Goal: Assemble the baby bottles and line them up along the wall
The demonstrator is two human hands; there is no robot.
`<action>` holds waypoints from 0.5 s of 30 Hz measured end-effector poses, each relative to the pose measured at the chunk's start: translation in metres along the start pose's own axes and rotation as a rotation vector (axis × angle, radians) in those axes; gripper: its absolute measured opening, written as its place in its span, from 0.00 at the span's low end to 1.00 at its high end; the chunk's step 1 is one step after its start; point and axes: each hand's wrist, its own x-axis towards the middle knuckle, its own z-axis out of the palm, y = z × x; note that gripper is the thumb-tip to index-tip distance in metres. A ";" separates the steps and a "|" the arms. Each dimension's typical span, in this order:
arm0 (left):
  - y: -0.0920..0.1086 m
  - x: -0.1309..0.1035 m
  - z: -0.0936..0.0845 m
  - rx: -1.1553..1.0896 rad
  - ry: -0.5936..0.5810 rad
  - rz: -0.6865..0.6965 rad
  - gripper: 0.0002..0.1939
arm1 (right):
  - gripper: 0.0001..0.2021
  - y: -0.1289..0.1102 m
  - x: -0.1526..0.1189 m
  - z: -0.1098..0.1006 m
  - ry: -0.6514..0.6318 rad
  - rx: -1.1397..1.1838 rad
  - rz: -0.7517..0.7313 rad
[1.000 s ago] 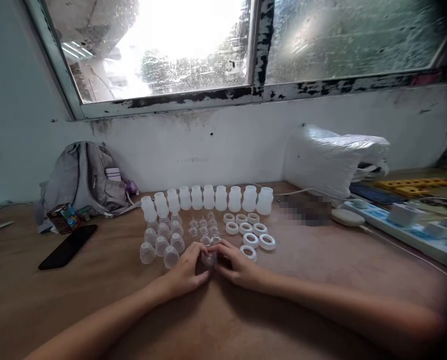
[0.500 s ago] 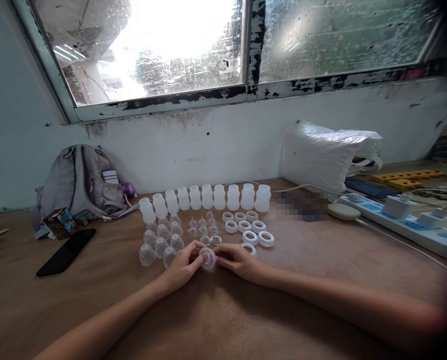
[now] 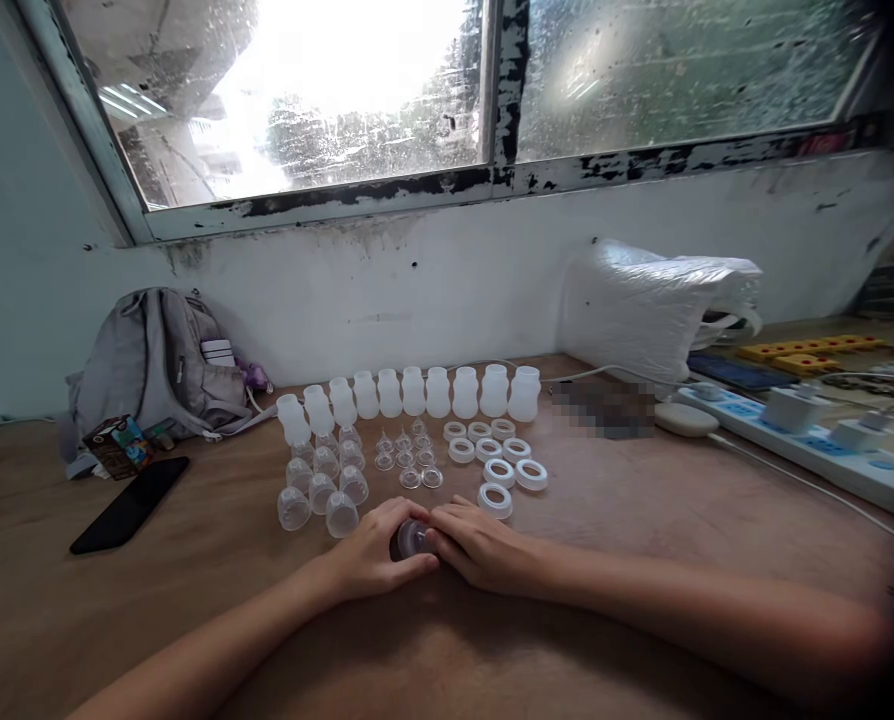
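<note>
Low over the near middle of the table, a clear baby-bottle nipple (image 3: 411,538) sits between my two hands; whether it is seated in a ring cannot be made out. My left hand (image 3: 376,550) curls round it from the left, thumb in front and fingers behind. From the right, my right hand (image 3: 484,548) closes its fingertips on it, hiding part of it. Just beyond lie several clear nipples (image 3: 409,479) in rows. White collar rings (image 3: 495,501) lie to their right. Clear domed caps (image 3: 341,516) stand by my left hand.
A curved row of frosted bottles (image 3: 465,394) stands behind the parts. A phone (image 3: 130,505), a small box (image 3: 119,446) and a grey backpack (image 3: 162,350) are at left. On the right are a white plastic-wrapped package (image 3: 627,310), a pale rounded device (image 3: 685,420) and a power strip (image 3: 814,445).
Both hands have come lower and nearer to me with the nipple. My left hand now wraps round it, and the right fingers have moved over it.
</note>
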 end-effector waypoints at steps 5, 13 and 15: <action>-0.003 0.000 -0.001 -0.028 0.028 -0.018 0.20 | 0.12 0.005 0.002 0.001 0.000 0.126 0.079; -0.014 -0.001 0.005 0.018 0.076 -0.089 0.25 | 0.14 0.012 0.003 0.000 -0.059 0.237 0.078; -0.014 -0.001 0.006 0.029 0.082 -0.103 0.23 | 0.13 0.011 0.003 0.000 -0.084 0.236 0.075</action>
